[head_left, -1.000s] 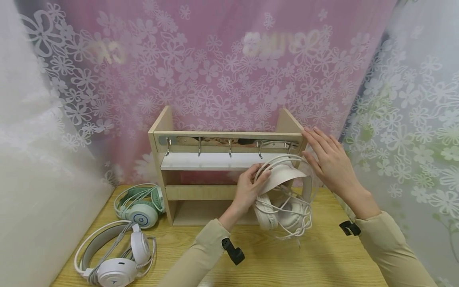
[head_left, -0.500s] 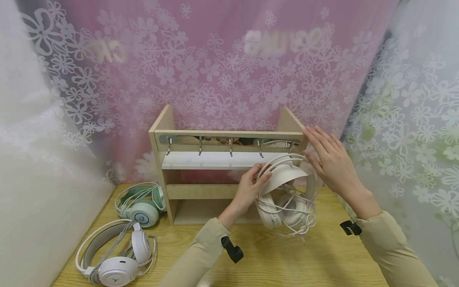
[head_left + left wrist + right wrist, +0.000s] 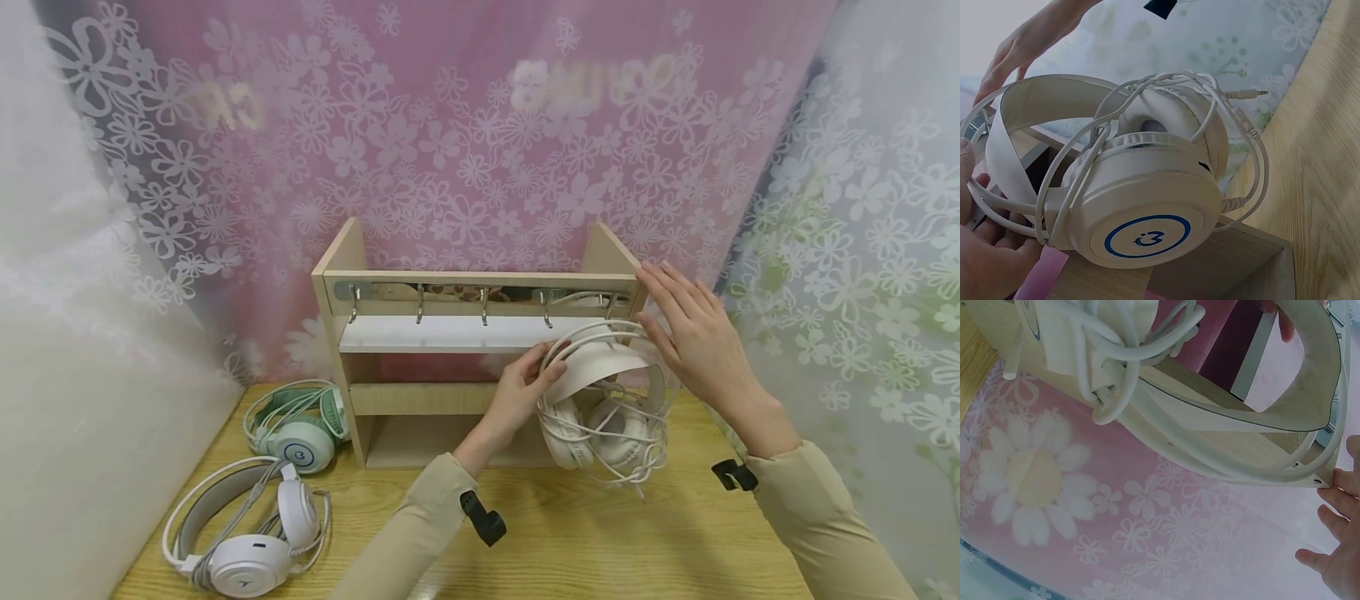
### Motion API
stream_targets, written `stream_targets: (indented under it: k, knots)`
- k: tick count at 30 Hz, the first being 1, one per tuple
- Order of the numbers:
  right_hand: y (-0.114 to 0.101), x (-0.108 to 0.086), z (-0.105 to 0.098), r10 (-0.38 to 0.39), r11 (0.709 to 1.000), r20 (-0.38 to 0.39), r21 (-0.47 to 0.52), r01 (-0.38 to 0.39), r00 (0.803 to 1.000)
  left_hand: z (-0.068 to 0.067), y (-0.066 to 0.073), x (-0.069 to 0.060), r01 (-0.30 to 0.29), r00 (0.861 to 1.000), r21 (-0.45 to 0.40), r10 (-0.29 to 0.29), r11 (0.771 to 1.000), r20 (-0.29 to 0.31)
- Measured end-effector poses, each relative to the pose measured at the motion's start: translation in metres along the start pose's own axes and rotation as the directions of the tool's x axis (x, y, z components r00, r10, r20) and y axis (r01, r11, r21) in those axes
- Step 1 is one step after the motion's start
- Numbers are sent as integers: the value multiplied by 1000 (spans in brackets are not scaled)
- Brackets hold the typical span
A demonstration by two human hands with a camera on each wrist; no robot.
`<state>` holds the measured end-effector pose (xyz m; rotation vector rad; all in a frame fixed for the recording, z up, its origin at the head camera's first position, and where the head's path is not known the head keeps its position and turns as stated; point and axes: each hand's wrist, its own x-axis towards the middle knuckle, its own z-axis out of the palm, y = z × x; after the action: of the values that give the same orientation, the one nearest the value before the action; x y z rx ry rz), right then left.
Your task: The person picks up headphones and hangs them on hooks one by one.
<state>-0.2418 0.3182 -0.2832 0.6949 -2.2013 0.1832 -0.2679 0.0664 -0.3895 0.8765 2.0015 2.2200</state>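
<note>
White headphones with a looped white cable hang in front of the right end of a wooden rack. My left hand grips the left side of their headband and its wire hoops. The headband top is close to the rightmost hook; whether it sits over that hook I cannot tell. In the left wrist view an ear cup shows a blue ring logo, and the cable's plug sticks out. My right hand touches the rack's upper right corner with fingers straight.
Several metal hooks line the rack's top board, above a white shelf. Left of the rack, green headphones and white-and-grey headphones lie on the wooden table. A pink flowered curtain hangs close behind.
The white headphones' ear cups and cable have shifted slightly right and up. My left hand keeps its grip; my right hand stays at the rack's corner.
</note>
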Motion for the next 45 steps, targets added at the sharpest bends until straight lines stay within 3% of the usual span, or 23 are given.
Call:
stream_targets:
  k: [9, 26, 37, 45]
  knots:
    - [0, 0, 0, -1, 1000, -1, -3, 1, 1000, -7, 0, -6, 35, 999, -11, -35, 999, -30]
    - [-7, 2, -5, 27, 1000, 23, 7, -27, 999, -23, 3, -17, -28, 999, 4, 28, 1000, -16]
    - [-15, 10, -6, 34, 999, 22, -25, -33, 999, -37, -5, -23, -47, 997, -138, 38, 989, -68]
    - [-24, 16, 0, -34, 999, -1, -6, 34, 999, -45, -3, -33, -36, 995, -181, 19, 983, -96]
